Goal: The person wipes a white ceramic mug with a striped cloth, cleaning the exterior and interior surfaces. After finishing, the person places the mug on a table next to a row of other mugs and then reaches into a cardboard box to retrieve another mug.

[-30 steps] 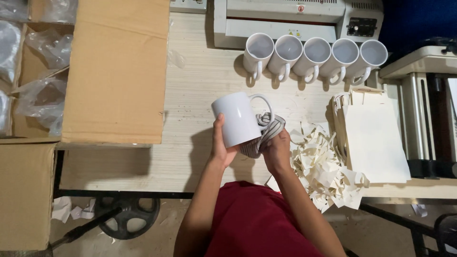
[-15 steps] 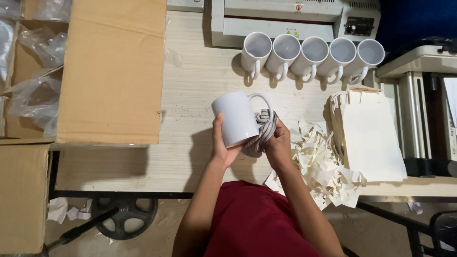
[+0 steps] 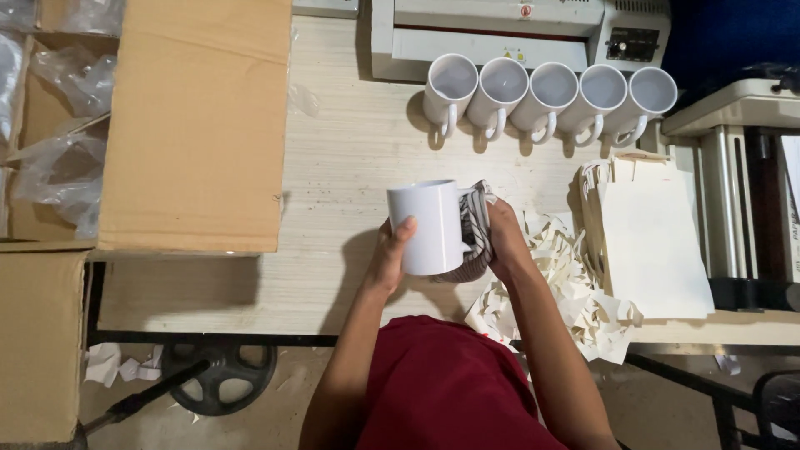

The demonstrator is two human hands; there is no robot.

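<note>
Mid-frame, left hand (image 3: 392, 254) is gripping a plain white ceramic mug (image 3: 427, 227) while right hand (image 3: 500, 242) is clamping a striped grey cloth (image 3: 472, 223) against it; looks like mid-wipe, turning the mug probably comes next.

- The mug (image 3: 427, 225) is plain glossy white.
- The cloth (image 3: 473, 233) is grey with pale stripes.
- The five mugs in a row (image 3: 550, 92) are white inside and out.
- The paper scraps (image 3: 575, 300) and the stack of sheets (image 3: 650, 250) are cream.
- The cardboard box (image 3: 196, 125) is plain brown.
- The table (image 3: 350, 167) is pale wood grain.
- The shirt (image 3: 450, 392) is dark red.
- The machine (image 3: 500, 33) is off-white.
</note>
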